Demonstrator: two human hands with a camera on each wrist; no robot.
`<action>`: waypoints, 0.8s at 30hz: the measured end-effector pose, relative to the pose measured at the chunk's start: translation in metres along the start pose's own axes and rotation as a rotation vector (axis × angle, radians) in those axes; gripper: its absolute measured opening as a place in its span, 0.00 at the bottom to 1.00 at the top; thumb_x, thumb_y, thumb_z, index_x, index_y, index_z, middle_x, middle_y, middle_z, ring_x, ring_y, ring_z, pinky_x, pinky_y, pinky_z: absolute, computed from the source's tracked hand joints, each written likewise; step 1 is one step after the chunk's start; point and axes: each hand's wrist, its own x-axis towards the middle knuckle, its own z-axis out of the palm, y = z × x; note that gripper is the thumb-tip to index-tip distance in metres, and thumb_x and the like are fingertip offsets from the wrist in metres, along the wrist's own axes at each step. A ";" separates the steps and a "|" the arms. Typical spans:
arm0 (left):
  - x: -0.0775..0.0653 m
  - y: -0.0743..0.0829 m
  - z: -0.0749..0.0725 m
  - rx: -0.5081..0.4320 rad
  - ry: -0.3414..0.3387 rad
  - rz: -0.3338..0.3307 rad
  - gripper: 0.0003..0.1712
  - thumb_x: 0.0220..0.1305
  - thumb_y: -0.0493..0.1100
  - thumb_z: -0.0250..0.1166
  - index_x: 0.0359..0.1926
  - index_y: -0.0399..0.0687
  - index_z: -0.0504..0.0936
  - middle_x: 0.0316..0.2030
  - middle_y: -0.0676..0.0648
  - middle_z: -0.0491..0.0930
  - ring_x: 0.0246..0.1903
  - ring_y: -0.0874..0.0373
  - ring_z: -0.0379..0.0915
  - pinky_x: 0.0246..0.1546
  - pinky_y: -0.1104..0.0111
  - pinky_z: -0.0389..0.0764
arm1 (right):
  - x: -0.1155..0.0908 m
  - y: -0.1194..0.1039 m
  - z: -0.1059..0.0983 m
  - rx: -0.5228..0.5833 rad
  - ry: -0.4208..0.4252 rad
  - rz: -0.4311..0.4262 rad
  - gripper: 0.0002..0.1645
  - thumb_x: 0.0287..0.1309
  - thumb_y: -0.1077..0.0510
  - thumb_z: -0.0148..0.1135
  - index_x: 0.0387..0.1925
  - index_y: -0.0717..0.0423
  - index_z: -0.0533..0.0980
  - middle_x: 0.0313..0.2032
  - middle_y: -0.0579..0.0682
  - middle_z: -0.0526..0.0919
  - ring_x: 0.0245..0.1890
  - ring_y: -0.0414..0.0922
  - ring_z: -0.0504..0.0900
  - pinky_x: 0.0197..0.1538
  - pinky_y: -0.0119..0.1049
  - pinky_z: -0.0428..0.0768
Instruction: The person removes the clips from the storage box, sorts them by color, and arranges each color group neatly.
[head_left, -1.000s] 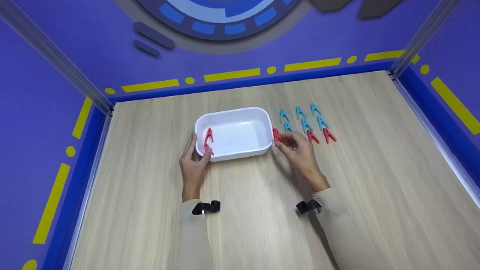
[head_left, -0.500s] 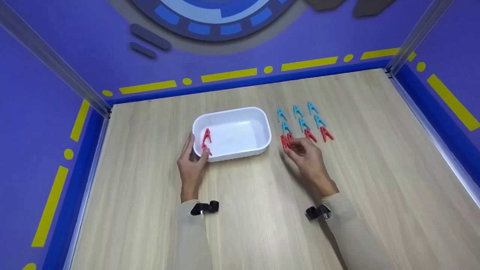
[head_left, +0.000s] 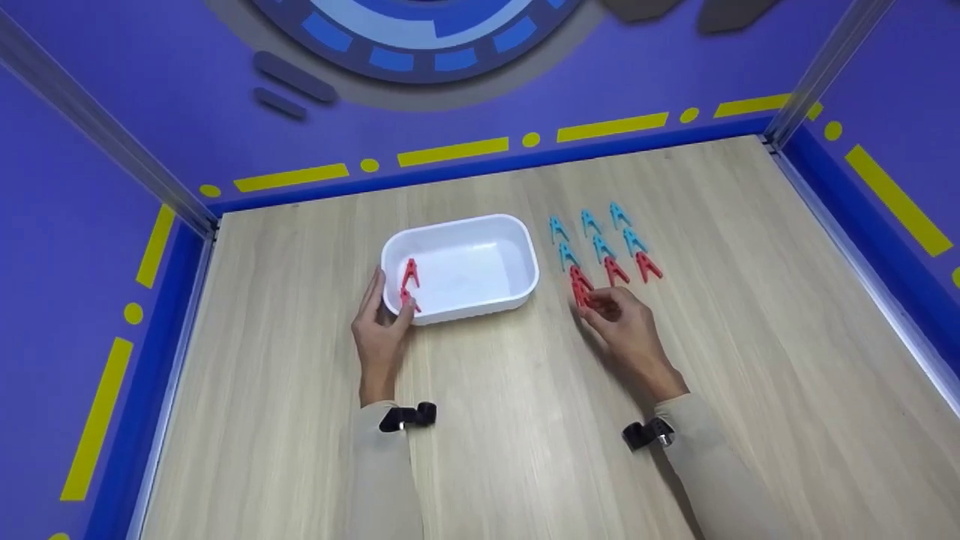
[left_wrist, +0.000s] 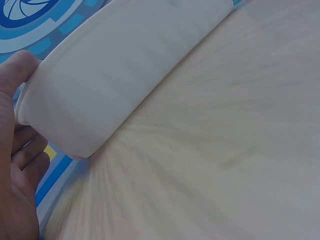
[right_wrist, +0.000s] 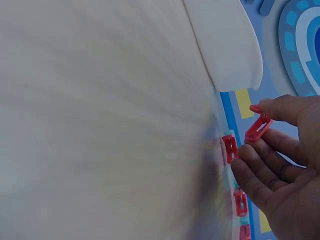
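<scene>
A white rectangular tub (head_left: 480, 304) stands on the wooden table. My left hand (head_left: 379, 334) grips its left end, thumb over the rim and fingers along the outer wall; the left wrist view shows the tub's side (left_wrist: 110, 75) between thumb and fingers. Inside the tub lie two red clothespins, one (head_left: 410, 274) behind the other. Right of the tub, my right hand (head_left: 626, 322) pinches a red clothespin (right_wrist: 258, 129) between thumb and index finger. It is held just in front of a red clothespin (head_left: 580, 276) lying on the table, overlapping it in the head view.
Several blue clothespins (head_left: 601, 247) lie in two rows right of the tub. Two more red clothespins, one (head_left: 616, 271) left of the other (head_left: 648, 267), lie in front of them. Blue panels (head_left: 450, 120) wall the table at the back and sides.
My right hand has moved from the tub's right rim rightward and slightly toward me, still pinching the red clothespin. My left hand stays on the tub. The head view has shifted slightly.
</scene>
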 end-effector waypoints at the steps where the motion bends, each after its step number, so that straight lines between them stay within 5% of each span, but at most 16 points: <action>1: 0.000 -0.001 -0.001 0.000 0.001 -0.001 0.42 0.65 0.31 0.74 0.77 0.33 0.67 0.78 0.38 0.64 0.79 0.48 0.55 0.78 0.67 0.57 | -0.001 0.001 -0.001 -0.005 0.001 0.005 0.17 0.69 0.57 0.73 0.54 0.60 0.82 0.46 0.52 0.85 0.46 0.47 0.83 0.48 0.26 0.81; 12: 0.001 -0.014 -0.004 0.010 0.016 0.070 0.42 0.63 0.36 0.78 0.75 0.36 0.72 0.76 0.41 0.69 0.77 0.51 0.59 0.77 0.67 0.60 | -0.001 0.009 -0.003 -0.068 0.025 0.052 0.16 0.68 0.60 0.73 0.52 0.65 0.82 0.44 0.56 0.86 0.43 0.50 0.83 0.44 0.30 0.80; 24: 0.001 -0.010 -0.002 0.000 0.010 0.013 0.42 0.64 0.34 0.77 0.76 0.37 0.70 0.77 0.42 0.66 0.78 0.51 0.57 0.78 0.68 0.58 | 0.001 0.008 0.003 -0.113 0.071 0.089 0.12 0.65 0.62 0.73 0.46 0.66 0.83 0.42 0.59 0.83 0.40 0.52 0.82 0.43 0.40 0.81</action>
